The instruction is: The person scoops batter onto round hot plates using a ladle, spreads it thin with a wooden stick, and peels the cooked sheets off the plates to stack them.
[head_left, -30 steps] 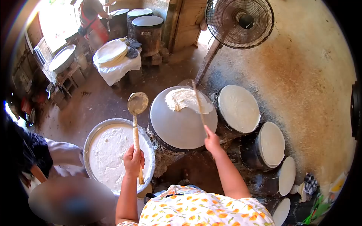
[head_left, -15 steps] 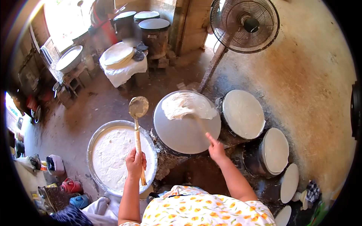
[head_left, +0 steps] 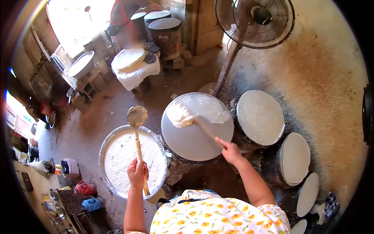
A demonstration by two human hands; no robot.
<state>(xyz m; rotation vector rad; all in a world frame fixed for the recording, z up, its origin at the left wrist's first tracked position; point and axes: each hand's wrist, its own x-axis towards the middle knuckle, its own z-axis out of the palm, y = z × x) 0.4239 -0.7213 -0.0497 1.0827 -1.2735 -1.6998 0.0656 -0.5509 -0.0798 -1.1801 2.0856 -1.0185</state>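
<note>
My left hand is closed around the wooden handle of a ladle. The ladle points away from me with its batter-coated bowl above the far edge of a wide metal basin. White batter fills that basin. Ahead of me, a large round griddle carries a layer of batter on its far half; the near half is bare. My right hand grips a thin stick-handled spreader. Its head is hidden in a thick lump of batter at the griddle's left.
Several batter-covered round griddles curve along my right. A fan on a post stands beyond. Farther off, a person is beside a cloth-covered stand with stacked flat rounds. Jugs, one red, are at lower left.
The spreader has swung left across the griddle, gathering a batter lump there and leaving a thinner layer on the right. The ladle bowl has dropped slightly. The whole view has shifted a little.
</note>
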